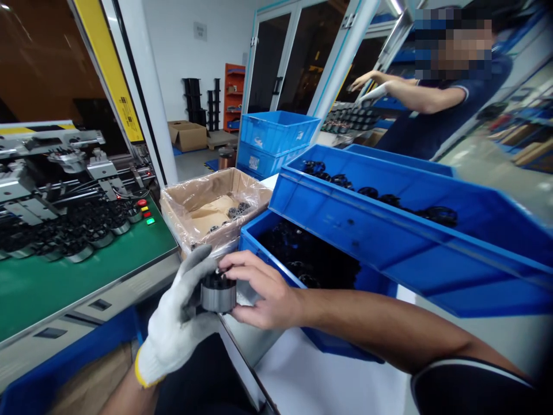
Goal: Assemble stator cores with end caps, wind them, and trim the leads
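Grip: two-handed, closed on one cylindrical part (219, 298), grey metal wall, black top, roughly upright. Gloved left hand (170, 323): cupped along its left side. Bare right hand (272, 294): fingers at the black top, thumb low on the wall. Handling, in my judgement: firm on metal, light on the top, part level. Left of the grip: green worktop (133, 266), crowded with similar parts (82, 248); machine (101, 167) behind these. Just beyond the grip: plastic-lined carton (194, 199), few pieces inside. To its right: lower blue bin (254, 237), dark contents; upper blue bin (337, 216) over that. Below right: white surface (319, 374). Farther off: stacked blue crates (276, 125), orange shelf (234, 72); at far right, a co-worker (419, 121), arms extended.
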A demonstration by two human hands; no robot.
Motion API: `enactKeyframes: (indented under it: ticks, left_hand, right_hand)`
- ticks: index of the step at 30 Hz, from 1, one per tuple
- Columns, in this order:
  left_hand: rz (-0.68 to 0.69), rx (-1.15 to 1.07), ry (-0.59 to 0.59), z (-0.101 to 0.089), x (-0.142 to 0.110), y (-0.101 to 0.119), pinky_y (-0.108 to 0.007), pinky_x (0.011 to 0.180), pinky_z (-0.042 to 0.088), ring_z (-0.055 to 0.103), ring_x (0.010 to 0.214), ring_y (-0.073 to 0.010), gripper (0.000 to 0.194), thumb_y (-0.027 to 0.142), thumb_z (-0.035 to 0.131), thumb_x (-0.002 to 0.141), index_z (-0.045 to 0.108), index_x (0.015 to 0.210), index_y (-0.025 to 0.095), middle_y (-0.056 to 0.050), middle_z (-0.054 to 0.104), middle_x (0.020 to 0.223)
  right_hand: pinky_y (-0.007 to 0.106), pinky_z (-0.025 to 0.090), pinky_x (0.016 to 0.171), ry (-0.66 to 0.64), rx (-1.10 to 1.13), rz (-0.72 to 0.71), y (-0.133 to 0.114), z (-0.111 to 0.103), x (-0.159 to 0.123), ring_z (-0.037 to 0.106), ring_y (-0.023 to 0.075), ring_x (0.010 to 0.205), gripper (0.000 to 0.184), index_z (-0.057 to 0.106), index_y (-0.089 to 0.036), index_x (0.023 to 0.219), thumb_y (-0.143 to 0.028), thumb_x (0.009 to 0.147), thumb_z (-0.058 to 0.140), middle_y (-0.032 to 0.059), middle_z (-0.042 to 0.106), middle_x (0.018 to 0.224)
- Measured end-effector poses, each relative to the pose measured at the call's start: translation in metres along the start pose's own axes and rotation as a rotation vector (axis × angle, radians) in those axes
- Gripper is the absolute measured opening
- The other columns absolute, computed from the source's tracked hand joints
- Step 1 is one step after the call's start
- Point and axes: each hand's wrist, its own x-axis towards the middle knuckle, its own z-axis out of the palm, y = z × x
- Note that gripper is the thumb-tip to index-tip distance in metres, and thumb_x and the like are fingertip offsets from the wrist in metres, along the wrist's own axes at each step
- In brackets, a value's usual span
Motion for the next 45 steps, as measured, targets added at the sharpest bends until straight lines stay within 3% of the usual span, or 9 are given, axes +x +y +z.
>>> enactKeyframes:
  ticks: [3,6,10,13,19,27,36,39,45]
  left_hand:
    - [-0.208,0.044,-0.014,0.004,-0.001,-0.002,-0.043,0.098,0.061,0.057,0.134,-0.0349,0.101,0.020,0.087,0.059,0.046,0.149,0.035,-0.008,0.051,0.154]
    - [-0.274,0.028,-0.013,0.006,0.000,-0.002,-0.046,0.100,0.060,0.068,0.116,-0.0321,0.085,0.019,0.089,0.054,0.062,0.133,0.030,-0.006,0.067,0.132]
    - [-0.191,-0.266,0.047,0.009,-0.006,-0.014,-0.040,0.106,0.056,0.067,0.122,-0.0260,0.064,0.026,0.079,0.077,0.058,0.137,0.032,-0.005,0.068,0.133]
    - [-0.118,-0.335,0.023,0.007,-0.011,-0.020,-0.035,0.107,0.055,0.061,0.131,-0.0219,0.058,0.031,0.069,0.089,0.051,0.143,0.039,-0.003,0.062,0.143]
    - [0.098,0.184,-0.010,-0.006,0.000,-0.007,-0.032,0.097,0.059,0.065,0.124,-0.0252,0.069,0.033,0.089,0.068,0.059,0.130,0.033,-0.006,0.059,0.137]
    - [0.412,0.480,0.015,-0.012,0.008,0.003,-0.029,0.081,0.063,0.075,0.092,-0.0216,0.041,0.043,0.072,0.088,0.065,0.119,0.018,-0.011,0.076,0.109]
    - [0.114,-0.116,0.095,0.003,-0.003,-0.013,-0.032,0.096,0.060,0.070,0.112,-0.0234,0.042,0.051,0.077,0.082,0.070,0.120,0.033,-0.004,0.071,0.122]
    - [0.021,-0.264,0.040,0.007,-0.009,-0.019,-0.037,0.104,0.057,0.063,0.127,-0.0280,0.045,0.047,0.078,0.082,0.068,0.125,0.035,-0.006,0.066,0.134]
    - [-0.003,0.091,0.028,-0.002,-0.010,-0.016,-0.040,0.103,0.057,0.060,0.133,-0.0318,0.078,0.039,0.084,0.075,0.049,0.144,0.034,-0.011,0.056,0.148]
  right_hand:
    - [0.033,0.061,0.085,0.009,-0.085,-0.060,0.002,0.002,-0.001,0.066,0.0229,0.101,0.039,0.059,-0.010,0.119,-0.015,0.082,0.071,0.0170,0.065,0.107]
    - [0.033,0.062,0.082,-0.027,-0.160,-0.095,0.002,0.002,-0.002,0.066,0.0239,0.100,0.045,0.057,-0.008,0.124,-0.015,0.082,0.070,0.0178,0.065,0.108]
    - [0.039,0.059,0.100,-0.066,-0.111,0.070,0.001,-0.001,-0.001,0.062,0.0268,0.120,0.059,0.051,-0.010,0.135,-0.024,0.084,0.076,0.0212,0.061,0.124]
    - [0.036,0.060,0.097,-0.045,-0.047,0.071,0.002,-0.001,0.000,0.064,0.0238,0.115,0.045,0.056,-0.013,0.125,-0.023,0.086,0.077,0.0191,0.063,0.120]
    - [0.033,0.062,0.089,-0.061,-0.005,0.020,-0.001,0.000,0.001,0.066,0.0216,0.106,0.037,0.057,-0.011,0.123,-0.017,0.089,0.071,0.0176,0.064,0.112]
    - [0.033,0.061,0.086,-0.097,0.046,0.032,-0.001,0.004,-0.004,0.066,0.0223,0.102,0.038,0.059,-0.008,0.121,-0.011,0.085,0.069,0.0187,0.064,0.111]
    - [0.040,0.058,0.100,-0.050,0.011,0.046,-0.001,-0.001,0.000,0.062,0.0263,0.117,0.070,0.048,-0.011,0.139,-0.032,0.083,0.083,0.0195,0.063,0.120]
    - [0.037,0.059,0.098,-0.049,0.017,0.033,-0.001,-0.001,0.000,0.064,0.0245,0.115,0.052,0.054,-0.011,0.132,-0.020,0.086,0.076,0.0188,0.064,0.119]
    - [0.033,0.062,0.087,-0.032,-0.052,0.010,-0.001,0.001,0.001,0.068,0.0221,0.103,0.037,0.058,-0.012,0.120,-0.013,0.085,0.070,0.0162,0.067,0.108]
